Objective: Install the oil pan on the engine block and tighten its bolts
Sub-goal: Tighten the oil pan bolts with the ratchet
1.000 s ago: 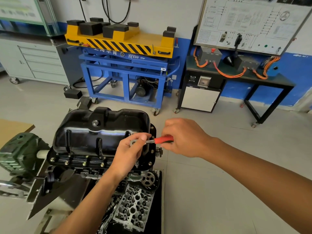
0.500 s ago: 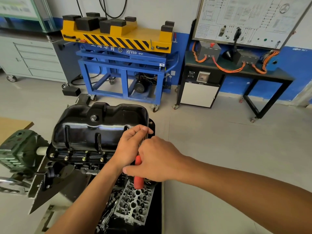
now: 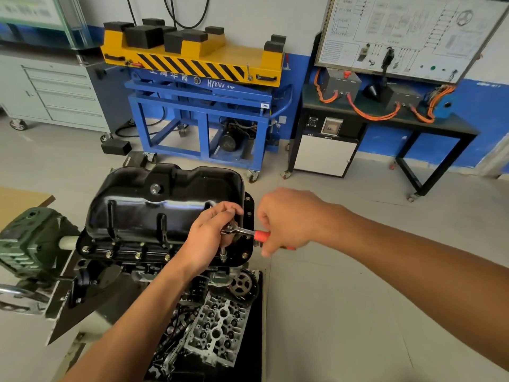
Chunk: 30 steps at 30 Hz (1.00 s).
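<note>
Red-handled ratchet point(image 3: 248, 232) in right hand point(image 3: 289, 219), left hand point(image 3: 209, 235) gripping its head.

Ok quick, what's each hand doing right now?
Left hand: holding the ratchet by its head.
Right hand: gripping the ratchet's red handle.

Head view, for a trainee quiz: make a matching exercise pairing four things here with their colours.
Things:
1. oil pan
2. ratchet
3. cylinder head
4. lift table

Colours:
a. yellow top with black stripes
b. bare grey metal
c. glossy black
d. red handle

Pairs: 1-c, 2-d, 3-b, 4-a
</note>
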Available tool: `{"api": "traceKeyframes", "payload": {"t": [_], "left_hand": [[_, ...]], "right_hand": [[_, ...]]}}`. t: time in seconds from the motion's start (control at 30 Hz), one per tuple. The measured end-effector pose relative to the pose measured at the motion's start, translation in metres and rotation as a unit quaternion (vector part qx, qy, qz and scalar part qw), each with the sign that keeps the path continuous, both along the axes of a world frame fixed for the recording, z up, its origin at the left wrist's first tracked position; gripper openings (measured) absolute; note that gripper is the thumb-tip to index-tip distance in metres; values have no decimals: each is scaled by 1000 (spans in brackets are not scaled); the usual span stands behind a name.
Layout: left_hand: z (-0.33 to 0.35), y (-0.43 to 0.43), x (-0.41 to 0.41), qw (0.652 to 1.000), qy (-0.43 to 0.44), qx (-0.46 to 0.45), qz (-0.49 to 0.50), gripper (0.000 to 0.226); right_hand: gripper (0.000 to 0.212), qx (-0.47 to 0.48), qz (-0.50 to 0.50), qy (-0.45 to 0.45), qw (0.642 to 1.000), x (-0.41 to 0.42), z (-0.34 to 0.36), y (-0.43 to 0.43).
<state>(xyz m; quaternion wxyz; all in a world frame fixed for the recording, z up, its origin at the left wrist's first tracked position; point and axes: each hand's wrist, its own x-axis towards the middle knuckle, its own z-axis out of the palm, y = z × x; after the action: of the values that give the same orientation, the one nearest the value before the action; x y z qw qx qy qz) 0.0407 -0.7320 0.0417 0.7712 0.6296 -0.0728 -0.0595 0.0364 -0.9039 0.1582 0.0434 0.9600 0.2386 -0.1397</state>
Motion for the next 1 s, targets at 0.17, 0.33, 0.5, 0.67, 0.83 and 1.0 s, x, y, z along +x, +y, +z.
{"api": "traceKeyframes", "payload": {"t": [0.17,0.33,0.5,0.67,0.83,1.0], "left_hand": [[5,-2,0,998,-12,-22,-61,33],[3,3,2,996,-9,-9,-93,41],[3,-1,0,999,-36,4,-6,31],[3,-9,4,996,-40,25,81,28],[11,-14,4,996,-46,52,57,28],[10,-9,6,999,-11,30,15,29]], "right_hand": [[14,14,43,-210,977,31,-6,7],[4,64,105,-235,964,43,-18,8],[21,74,132,-219,964,37,-21,-10],[48,100,121,-118,981,11,-17,-12],[55,168,116,-56,977,-22,-32,16],[58,204,88,-17,975,-21,-31,19]]}}
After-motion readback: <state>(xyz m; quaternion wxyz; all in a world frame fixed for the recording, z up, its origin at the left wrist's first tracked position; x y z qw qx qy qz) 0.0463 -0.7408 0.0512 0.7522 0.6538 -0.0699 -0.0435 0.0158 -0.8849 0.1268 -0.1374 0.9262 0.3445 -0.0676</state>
